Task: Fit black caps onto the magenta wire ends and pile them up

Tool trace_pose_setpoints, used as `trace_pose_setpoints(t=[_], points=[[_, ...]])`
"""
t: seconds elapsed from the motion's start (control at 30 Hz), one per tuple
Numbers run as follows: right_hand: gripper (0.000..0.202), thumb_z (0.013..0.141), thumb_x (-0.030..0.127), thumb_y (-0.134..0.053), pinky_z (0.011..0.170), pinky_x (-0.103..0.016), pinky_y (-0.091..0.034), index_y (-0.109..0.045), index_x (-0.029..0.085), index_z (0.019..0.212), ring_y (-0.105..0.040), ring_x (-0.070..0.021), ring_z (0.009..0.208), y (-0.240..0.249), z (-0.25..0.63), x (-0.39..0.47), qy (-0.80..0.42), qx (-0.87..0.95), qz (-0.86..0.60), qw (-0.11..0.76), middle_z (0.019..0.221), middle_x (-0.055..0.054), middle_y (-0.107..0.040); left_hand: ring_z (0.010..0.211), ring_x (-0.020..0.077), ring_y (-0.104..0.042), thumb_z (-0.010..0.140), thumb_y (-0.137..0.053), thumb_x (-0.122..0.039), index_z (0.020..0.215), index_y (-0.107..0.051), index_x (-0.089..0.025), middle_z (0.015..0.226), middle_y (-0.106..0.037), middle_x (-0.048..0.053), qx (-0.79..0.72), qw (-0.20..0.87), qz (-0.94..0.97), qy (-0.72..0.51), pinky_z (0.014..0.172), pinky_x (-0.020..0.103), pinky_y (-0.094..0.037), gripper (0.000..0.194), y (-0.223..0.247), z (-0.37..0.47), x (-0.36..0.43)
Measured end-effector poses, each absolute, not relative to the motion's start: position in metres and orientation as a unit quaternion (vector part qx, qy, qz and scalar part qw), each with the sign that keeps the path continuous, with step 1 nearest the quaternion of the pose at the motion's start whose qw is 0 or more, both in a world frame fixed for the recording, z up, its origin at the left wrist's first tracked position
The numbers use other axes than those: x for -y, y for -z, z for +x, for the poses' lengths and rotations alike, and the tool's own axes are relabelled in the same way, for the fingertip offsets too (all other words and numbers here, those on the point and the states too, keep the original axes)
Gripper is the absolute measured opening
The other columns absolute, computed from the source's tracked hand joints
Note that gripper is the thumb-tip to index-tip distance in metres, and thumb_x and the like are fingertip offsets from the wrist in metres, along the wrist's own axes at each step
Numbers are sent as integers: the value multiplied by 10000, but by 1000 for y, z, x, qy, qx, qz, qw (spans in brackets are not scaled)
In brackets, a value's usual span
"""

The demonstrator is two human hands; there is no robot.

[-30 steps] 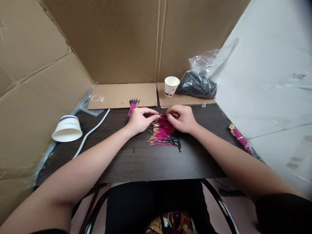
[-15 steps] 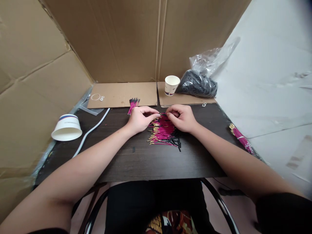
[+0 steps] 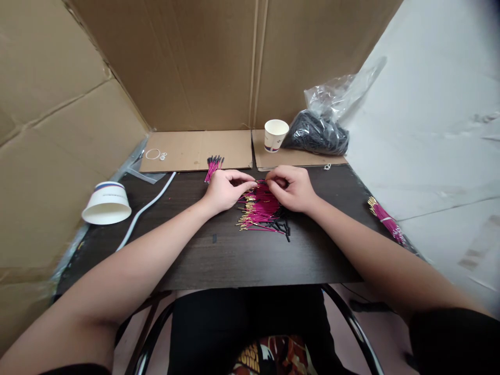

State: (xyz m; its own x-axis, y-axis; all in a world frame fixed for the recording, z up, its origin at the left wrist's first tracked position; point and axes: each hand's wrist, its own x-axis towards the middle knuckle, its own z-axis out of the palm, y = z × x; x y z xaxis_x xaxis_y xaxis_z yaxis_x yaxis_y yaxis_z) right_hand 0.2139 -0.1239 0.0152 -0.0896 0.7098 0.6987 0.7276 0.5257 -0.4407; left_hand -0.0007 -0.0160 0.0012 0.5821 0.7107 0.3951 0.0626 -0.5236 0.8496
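My left hand (image 3: pixel 226 191) and my right hand (image 3: pixel 292 189) face each other above the far side of a pile of magenta wires (image 3: pixel 263 205). Thumb and fingertips are pinched on both. A thin magenta wire (image 3: pixel 261 181) spans the small gap between them, its ends hidden in the fingers. The piled wires have gold-coloured metal tips toward the left. Short black sleeves (image 3: pixel 282 227) lie at the pile's right and near edge. Just beyond my left hand rests a smaller group of magenta wires with black ends (image 3: pixel 214 167).
A paper cup (image 3: pixel 276 136) and a clear bag of black pieces (image 3: pixel 318 133) stand on cardboard at the back. Left are a tipped paper bowl (image 3: pixel 107 203) and a grey cable (image 3: pixel 150 208). A tied wire bundle (image 3: pixel 386 221) lies at the table's right edge.
Both hands keep the same pinch and nearly the same place. The view has shifted very slightly; nothing else has visibly moved.
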Motion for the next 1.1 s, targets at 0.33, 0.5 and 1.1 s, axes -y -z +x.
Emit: trace_pose_setpoints(t=[0.33,0.5,1.1], points=[[158,927,239,-624,652,-310,-406,-734,198,822,-462,-147,577,-11,215,122,-15,725,-516,455,603,17,-523,825,232,-759,859,-932,-432,963,-906,-189,923,-837,98,-251,425,782,-381,811,386,-627,266,-1,0,16],[175,937,242,-625,653,-304,-404,-744,187,822,-447,-136,563,-10,215,122,-30,722,-513,463,591,28,-511,810,220,-753,867,-928,-410,955,-905,-187,918,-837,93,-243,425,782,-386,803,375,-617,241,-1,0,16],[169,974,279,-705,684,-316,-447,-806,175,887,-595,-165,712,-8,213,121,-53,693,-519,497,820,-47,-687,630,125,-540,798,-964,-437,1087,-864,-132,906,-798,106,-252,450,766,-384,584,289,-440,432,-1,1,17]])
